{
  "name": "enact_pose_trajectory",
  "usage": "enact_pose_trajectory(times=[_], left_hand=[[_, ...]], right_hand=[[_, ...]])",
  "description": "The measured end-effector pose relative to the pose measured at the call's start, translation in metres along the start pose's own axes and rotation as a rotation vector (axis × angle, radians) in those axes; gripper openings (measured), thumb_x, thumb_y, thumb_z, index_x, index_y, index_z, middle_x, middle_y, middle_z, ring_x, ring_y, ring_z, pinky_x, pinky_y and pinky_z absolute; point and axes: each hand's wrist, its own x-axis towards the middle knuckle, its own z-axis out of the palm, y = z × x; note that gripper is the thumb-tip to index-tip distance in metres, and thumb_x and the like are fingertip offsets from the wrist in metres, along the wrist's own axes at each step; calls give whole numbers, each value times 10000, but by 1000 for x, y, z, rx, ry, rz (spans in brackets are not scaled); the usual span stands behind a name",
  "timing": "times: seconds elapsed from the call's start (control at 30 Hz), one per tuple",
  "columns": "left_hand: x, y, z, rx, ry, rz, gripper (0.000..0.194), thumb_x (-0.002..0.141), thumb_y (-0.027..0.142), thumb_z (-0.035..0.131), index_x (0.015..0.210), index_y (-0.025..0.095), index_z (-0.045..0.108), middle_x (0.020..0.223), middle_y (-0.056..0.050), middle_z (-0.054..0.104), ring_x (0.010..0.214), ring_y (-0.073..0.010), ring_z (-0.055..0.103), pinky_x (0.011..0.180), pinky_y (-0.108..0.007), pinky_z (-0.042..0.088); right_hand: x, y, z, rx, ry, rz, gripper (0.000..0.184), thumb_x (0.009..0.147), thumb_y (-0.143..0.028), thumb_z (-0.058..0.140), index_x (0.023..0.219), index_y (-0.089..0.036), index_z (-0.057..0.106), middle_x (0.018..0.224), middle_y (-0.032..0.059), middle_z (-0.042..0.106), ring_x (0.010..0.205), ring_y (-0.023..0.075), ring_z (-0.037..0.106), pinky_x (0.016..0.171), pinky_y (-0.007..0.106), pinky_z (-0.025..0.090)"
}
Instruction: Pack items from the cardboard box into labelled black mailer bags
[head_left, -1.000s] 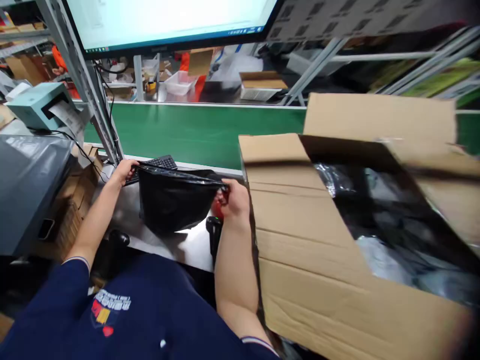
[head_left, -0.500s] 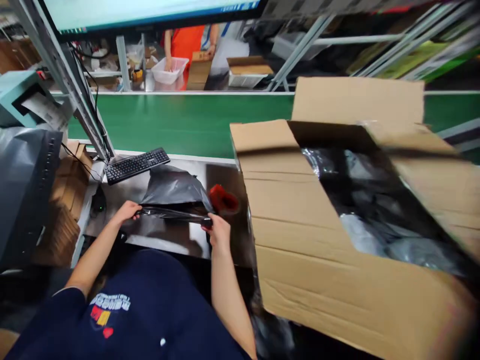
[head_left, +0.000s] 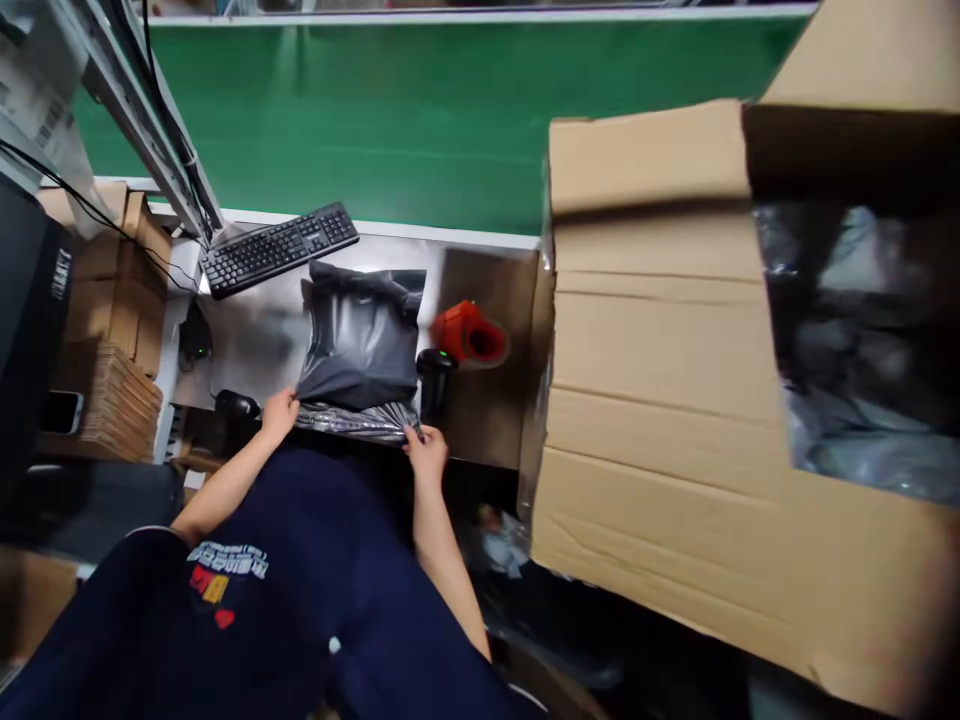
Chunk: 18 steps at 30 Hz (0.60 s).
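Note:
A dark grey plastic mailer bag [head_left: 364, 340] lies flat on the steel worktop [head_left: 480, 410], its near edge at the table's front. My left hand [head_left: 279, 412] pinches the bag's near left corner. My right hand [head_left: 425, 447] pinches its near right corner. Just right of the bag stand a black handheld scanner [head_left: 435, 378] and a red tape dispenser [head_left: 469, 334].
A black keyboard [head_left: 277, 248] lies behind the bag, in front of the green conveyor belt [head_left: 420, 120]. A large open cardboard box [head_left: 675, 400] holding plastic-wrapped goods fills the right side. Stacked flat cartons [head_left: 112, 400] and a phone [head_left: 60, 411] sit at the left.
The bag went from held up in the air to lying flat on the worktop. Both hands came down and toward me with its near edge. The view tilted downward.

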Motion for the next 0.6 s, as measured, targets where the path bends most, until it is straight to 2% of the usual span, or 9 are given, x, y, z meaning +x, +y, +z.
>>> enact_pose_trajectory(times=[0.03,0.1,0.17,0.23,0.33,0.4,0.47,0.53,0.6], left_hand=[[3,-1,-2,-26,-18,-23,33,844,154,702,829,183,705,783,-54,716,1020,-284,720,1005,-388,528],[4,-6,-6,-86,-63,-71,128,855,217,736,751,186,667,695,-24,681,864,-237,724,876,-338,566],[-2,-14,-11,-162,-122,-133,155,844,251,776,765,178,664,670,-9,685,735,-196,714,759,-305,584],[-10,-23,-17,-232,-169,-194,151,825,236,808,808,164,677,681,-14,710,662,-170,710,690,-290,598],[-22,-32,-21,-302,-203,-250,182,781,190,857,819,140,687,702,-38,737,618,-152,715,647,-276,611],[-26,-34,-21,-335,-213,-258,195,754,162,873,810,130,689,704,-41,742,609,-141,714,638,-262,613],[-27,-33,-20,-362,-221,-248,193,737,146,875,803,126,694,690,-29,736,612,-132,713,649,-255,617],[-27,-30,-20,-384,-237,-224,181,729,151,874,807,124,713,688,-19,734,629,-129,715,680,-258,625],[-26,-27,-20,-396,-256,-199,166,724,162,872,809,127,734,687,-10,732,642,-128,713,707,-262,629]], right_hand=[[-3,2,-3,-53,19,-2,469,717,-586,810,943,-206,654,737,37,711,725,260,721,686,382,604],[-10,4,-9,-196,58,-52,443,769,-521,775,1060,-201,679,959,116,754,933,320,728,843,453,594],[-20,4,-11,-390,88,-206,466,834,-498,718,1187,-196,679,1186,178,726,1099,366,692,935,496,564],[-30,1,-5,-546,60,-417,438,921,-502,625,1218,-186,686,1254,197,699,1130,364,678,938,485,560],[-44,-10,26,-521,-210,-628,322,1009,-439,522,1068,-206,738,1101,143,743,952,287,714,854,413,581],[-53,-21,57,-448,-468,-693,264,1016,-353,527,984,-225,756,1009,101,764,879,248,724,825,375,590],[-63,-32,86,-413,-656,-734,222,1005,-289,563,982,-233,777,990,82,780,883,231,735,826,352,596],[-71,-39,108,-416,-752,-774,198,1000,-280,608,1056,-238,793,1041,78,794,898,222,742,831,341,598],[-78,-43,121,-416,-779,-805,205,994,-304,650,1123,-243,797,1096,83,799,925,220,745,843,336,597]])
